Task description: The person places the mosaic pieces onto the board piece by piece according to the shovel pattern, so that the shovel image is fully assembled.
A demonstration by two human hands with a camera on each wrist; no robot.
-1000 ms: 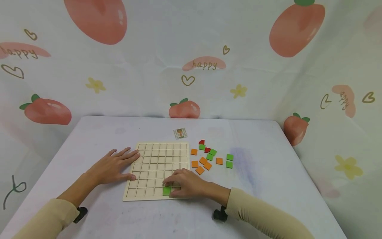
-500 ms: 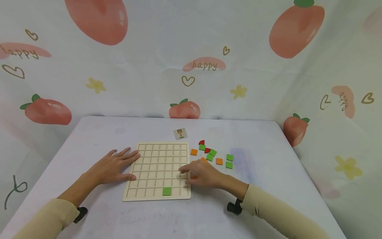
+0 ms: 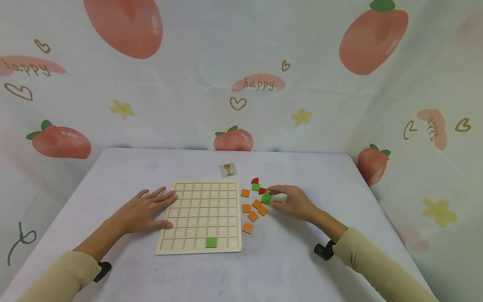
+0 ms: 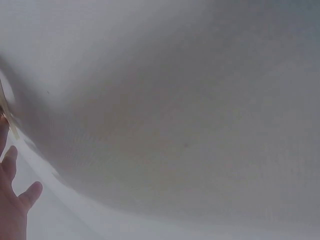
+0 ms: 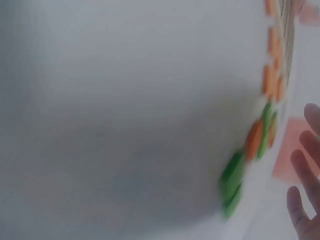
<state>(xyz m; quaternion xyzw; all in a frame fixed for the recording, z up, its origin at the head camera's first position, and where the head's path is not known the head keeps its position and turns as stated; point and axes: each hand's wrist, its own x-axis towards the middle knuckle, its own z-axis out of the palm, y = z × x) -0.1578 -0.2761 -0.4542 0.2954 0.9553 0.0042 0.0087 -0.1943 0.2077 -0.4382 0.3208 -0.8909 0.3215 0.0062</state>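
Observation:
A pale wooden grid board [image 3: 192,208] lies on the table, with one green square tile [image 3: 211,242] in a cell of its front row. My left hand [image 3: 145,212] rests with spread fingers on the board's left edge. To the right of the board, my right hand [image 3: 296,203] hovers over the loose tiles, thumb and fingers apart, with nothing seen between them. It partly covers green tiles and an orange one. Fingers [image 5: 306,167] of this hand look extended in the right wrist view, near blurred green and orange tiles [image 5: 268,80].
Several orange square tiles [image 3: 253,216] lie along the board's right side. Two red quarter-circle pieces [image 3: 255,181] and a green tile [image 3: 255,187] sit farther back. A small picture card [image 3: 228,170] with a grid pattern lies behind the board. A printed cloth [image 3: 173,105] hangs behind the table.
My right hand has left the green tile in the board's front row and moved right and away, over the loose tiles. An orange tile beside the board is now uncovered. My left hand stays put.

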